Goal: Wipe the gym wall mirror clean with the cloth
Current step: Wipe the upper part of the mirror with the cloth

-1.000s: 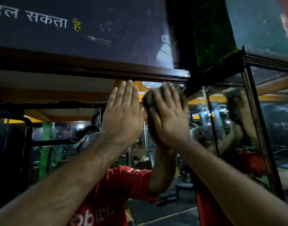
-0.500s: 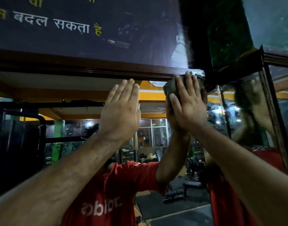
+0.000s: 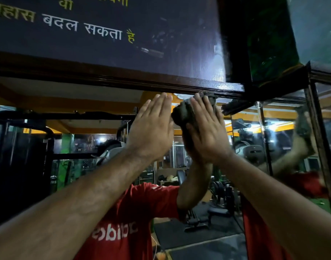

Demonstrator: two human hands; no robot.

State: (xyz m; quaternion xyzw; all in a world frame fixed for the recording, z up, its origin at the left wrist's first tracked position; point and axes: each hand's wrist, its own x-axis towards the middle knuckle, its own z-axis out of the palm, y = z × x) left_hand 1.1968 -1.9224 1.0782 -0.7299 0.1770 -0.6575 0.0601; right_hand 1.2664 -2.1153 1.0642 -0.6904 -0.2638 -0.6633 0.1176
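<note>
The left hand [image 3: 151, 132] lies flat against the mirror [image 3: 104, 147], fingers straight and together, holding nothing. Just beside it, the right hand [image 3: 207, 134] presses a dark, bunched cloth [image 3: 181, 113] against the glass with straight fingers; the cloth bulges out past the thumb side and up toward the fingertips, which reach almost to the dark wooden frame [image 3: 123, 79] running along the mirror's top edge.

Above both hands, over that frame, hangs a dark banner [image 3: 104, 34] with white and yellow Devanagari lettering. To the right of the right hand the frame turns a corner, and a second mirror panel [image 3: 288, 137] meets the first at an angle, repeating the raised arm and cloth in reflection.

Below and between the hands, the glass reflects a person in a red shirt [image 3: 131, 212] with white lettering. Behind that reflection the room shows orange ceiling beams, green walls, a black rack to the left of the left hand, weight machines and a padded bench [image 3: 215, 211] on dark floor mats.
</note>
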